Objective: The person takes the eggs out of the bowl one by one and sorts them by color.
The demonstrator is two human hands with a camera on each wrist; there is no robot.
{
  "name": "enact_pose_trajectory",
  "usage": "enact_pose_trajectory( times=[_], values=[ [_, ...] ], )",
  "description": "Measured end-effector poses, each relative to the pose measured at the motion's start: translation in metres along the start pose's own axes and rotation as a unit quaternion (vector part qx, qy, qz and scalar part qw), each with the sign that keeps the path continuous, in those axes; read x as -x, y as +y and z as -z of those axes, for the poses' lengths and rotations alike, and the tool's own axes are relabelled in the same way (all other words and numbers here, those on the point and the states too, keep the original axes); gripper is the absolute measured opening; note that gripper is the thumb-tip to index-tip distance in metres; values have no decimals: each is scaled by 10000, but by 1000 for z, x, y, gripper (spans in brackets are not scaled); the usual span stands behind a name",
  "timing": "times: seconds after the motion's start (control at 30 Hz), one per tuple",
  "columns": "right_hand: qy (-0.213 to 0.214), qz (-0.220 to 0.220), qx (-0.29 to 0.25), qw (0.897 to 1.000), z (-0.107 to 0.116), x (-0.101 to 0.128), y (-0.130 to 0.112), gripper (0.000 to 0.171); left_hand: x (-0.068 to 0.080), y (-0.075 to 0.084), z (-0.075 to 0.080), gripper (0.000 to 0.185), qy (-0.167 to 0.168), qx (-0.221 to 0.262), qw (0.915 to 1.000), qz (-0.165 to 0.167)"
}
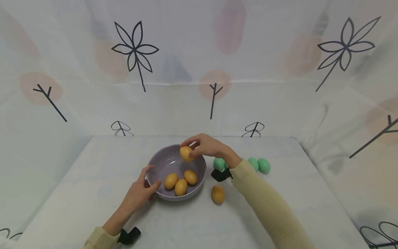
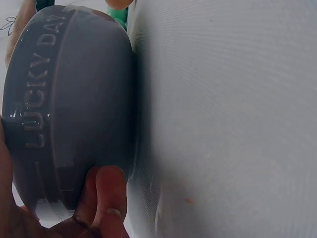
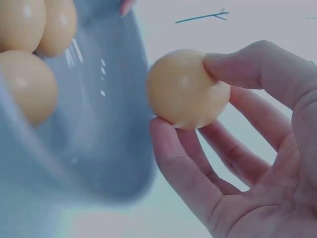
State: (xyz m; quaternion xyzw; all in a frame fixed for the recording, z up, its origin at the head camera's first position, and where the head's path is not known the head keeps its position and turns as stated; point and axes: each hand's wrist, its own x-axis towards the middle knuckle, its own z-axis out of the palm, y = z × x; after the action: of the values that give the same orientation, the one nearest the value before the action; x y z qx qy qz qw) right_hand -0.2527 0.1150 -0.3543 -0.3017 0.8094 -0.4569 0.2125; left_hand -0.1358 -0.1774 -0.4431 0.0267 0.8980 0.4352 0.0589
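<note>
A greyish-purple bowl stands on the table, raised letters reading LUCKY DAY on its outer wall. My left hand grips its near-left side, with the thumb over the rim and other fingers against the outside. Between thumb and fingertips my right hand pinches a yellow egg, held at the bowl's far-right rim. Three more yellow eggs lie together in the near part of the bowl.
Right of the bowl, one yellow egg lies on the white-covered table. Several green eggs sit farther back, partly hidden behind my right wrist and sleeve. A patterned cloth hangs behind the table.
</note>
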Motion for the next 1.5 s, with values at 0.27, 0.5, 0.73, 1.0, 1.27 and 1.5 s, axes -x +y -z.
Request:
enact_pose_trajectory(
  times=[0.27,0.5,0.73,1.0,1.27,1.5],
  values=[
    [922,-135,-162,9955,17,59,21,47,-2,-2,-3,66,-20,23,9999,-121],
    [1624,-374,-466,9849,16,110,49,46,-1,-1,-3,65,11,24,10000,-66],
    [1906,-651,-578,9778,2,150,65,43,0,1,-1,66,11,15,10000,-47],
    [1953,-699,-677,9759,-27,167,86,43,-2,2,0,65,16,-32,10000,-60],
    [1686,-463,-446,9836,-46,166,102,42,-2,1,1,66,7,1,10000,-30],
    [1683,-467,-275,9842,-54,166,102,40,-1,-1,1,65,30,4,10000,-26]
  ],
)
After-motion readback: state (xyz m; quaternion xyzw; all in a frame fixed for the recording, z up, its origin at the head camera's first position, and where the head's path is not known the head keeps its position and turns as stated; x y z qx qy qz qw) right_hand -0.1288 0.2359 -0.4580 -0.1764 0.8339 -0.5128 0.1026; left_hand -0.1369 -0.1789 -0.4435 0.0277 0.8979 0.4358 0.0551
